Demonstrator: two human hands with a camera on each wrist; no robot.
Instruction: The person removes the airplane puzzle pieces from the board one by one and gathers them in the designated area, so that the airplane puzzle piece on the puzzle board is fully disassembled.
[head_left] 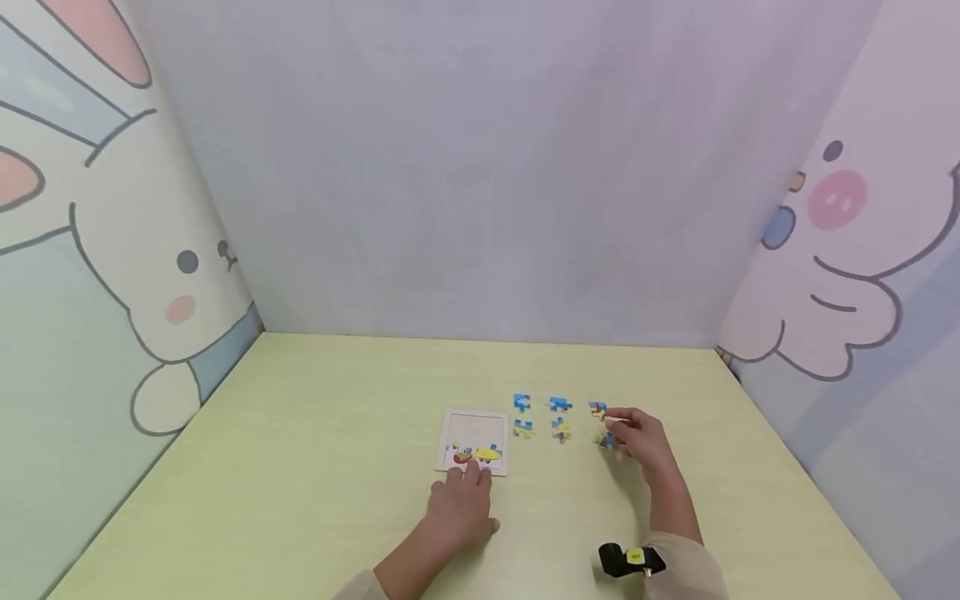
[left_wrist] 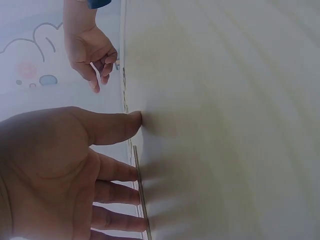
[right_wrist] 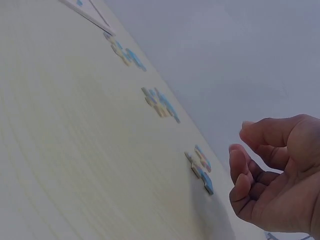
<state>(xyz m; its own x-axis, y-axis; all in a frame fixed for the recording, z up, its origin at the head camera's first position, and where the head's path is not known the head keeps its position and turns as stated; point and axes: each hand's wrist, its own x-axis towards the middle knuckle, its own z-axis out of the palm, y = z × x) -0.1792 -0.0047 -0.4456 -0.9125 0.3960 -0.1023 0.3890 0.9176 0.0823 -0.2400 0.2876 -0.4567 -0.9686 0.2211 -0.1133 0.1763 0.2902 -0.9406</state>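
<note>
My left hand [head_left: 461, 506] lies palm down with its fingers spread, fingertips on the near edge of a small wooden puzzle frame [head_left: 442, 442]. Inside the frame's lower part are fitted pieces with yellow and red pictures. My right hand [head_left: 637, 437] hovers over the right end of the loose pieces, its fingers loosely bent. In the right wrist view nothing shows between the fingers of that hand [right_wrist: 280, 172]. Closest to it are a blue, red and yellow puzzle piece [head_left: 597, 407] and a blue and pale yellow puzzle piece [head_left: 606, 439], both flat on the table.
Several more puzzle pieces [head_left: 558, 404] lie in two short rows between the frame and my right hand. Behind the pale yellow table [head_left: 337, 417] stands a plain grey wall [head_left: 450, 208], with cartoon-printed panels [head_left: 862, 275] at both sides.
</note>
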